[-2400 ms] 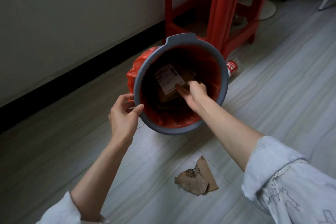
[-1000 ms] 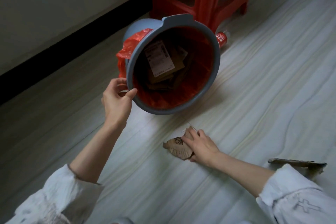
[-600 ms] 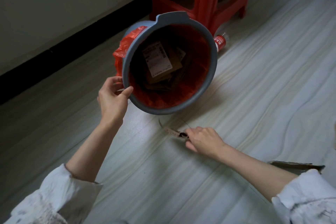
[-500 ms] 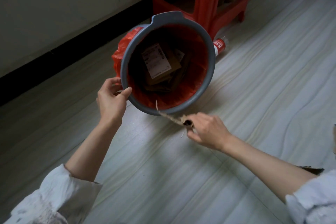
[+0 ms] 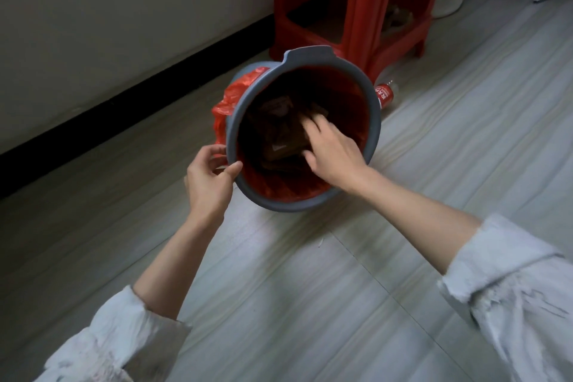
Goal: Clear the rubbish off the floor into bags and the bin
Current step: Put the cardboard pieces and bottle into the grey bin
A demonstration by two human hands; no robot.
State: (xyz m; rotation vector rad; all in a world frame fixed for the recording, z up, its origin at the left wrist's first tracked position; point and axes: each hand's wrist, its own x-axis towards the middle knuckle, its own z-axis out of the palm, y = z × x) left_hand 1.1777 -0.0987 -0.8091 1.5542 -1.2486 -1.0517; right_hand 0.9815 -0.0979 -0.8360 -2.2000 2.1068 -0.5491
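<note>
Half a second ago we saw the right hand (image 5: pixel 333 153) at the bin's near rim, pinching a torn scrap of card above the floor; now that hand is inside the mouth of the bin (image 5: pixel 376 133), and the scrap no longer shows in its fingers. The fingers are spread and loosely bent over the brown card pieces (image 5: pixel 280 133) lying deep in the bin, gripping nothing we can make out; the fingertips are blurred.

The left hand (image 5: pixel 209 181) has kept its place at the bin's 8 o'clock, thumb hooked over the grey rim and fingers curled behind it, gripping the rim and holding the bin tipped towards us. The red bag (image 5: pixel 229 102) lines the inside and bunches out over the rim at 10 o'clock.

Beyond the bin, at its 12 o'clock, stands a red stool (image 5: pixel 359 6). A bottle (image 5: pixel 384 94) with a red label lies on the floor (image 5: pixel 294 304) at the bin's 2 o'clock, just beside the rim and close to a stool leg. We cannot tell whether the bottle touches either. A tiny pale fleck (image 5: pixel 320 244) lies on the floor at the bin's 6 o'clock, near a seam between the boards. Pale sleeves cover both forearms near the bottom corners.
</note>
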